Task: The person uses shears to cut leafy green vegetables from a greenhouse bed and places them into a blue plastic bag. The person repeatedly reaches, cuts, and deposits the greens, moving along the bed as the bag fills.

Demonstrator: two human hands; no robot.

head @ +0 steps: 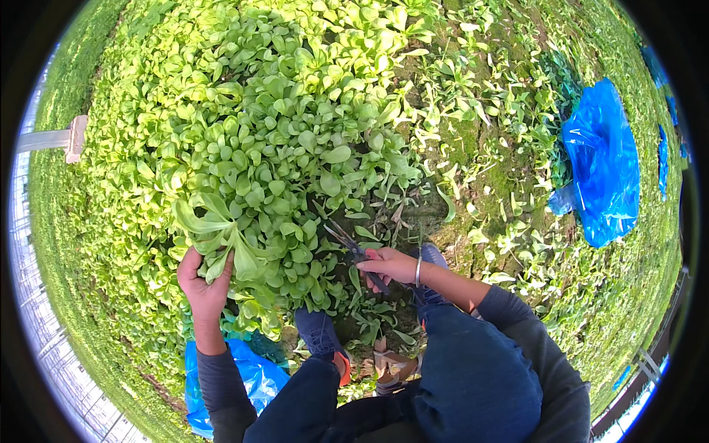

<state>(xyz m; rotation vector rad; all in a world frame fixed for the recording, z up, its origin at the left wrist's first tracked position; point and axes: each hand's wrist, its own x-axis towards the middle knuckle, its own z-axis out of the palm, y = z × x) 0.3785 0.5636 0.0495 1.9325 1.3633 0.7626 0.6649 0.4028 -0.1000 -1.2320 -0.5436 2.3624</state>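
Note:
Pinched in my left hand (206, 285) is a cut leafy green plant (232, 230), a loose rosette of broad pale leaves. It is held up over the left side of the dense leafy crop (288, 138). My right hand (385, 267) grips scissors (346, 239) at their dark handles. Their narrow blades point forward and left, low beside the edge of the standing plants. Cut stems and loose leaves (396, 210) lie on the soil near the blades.
A blue plastic bag (604, 166) stands on the sparse, cut-over ground at right. Another blue bag (257, 376) is beside my left forearm, partly hidden. My shoes (320, 335) are among the plants at the crop's edge. A pale post (76, 138) rises at far left.

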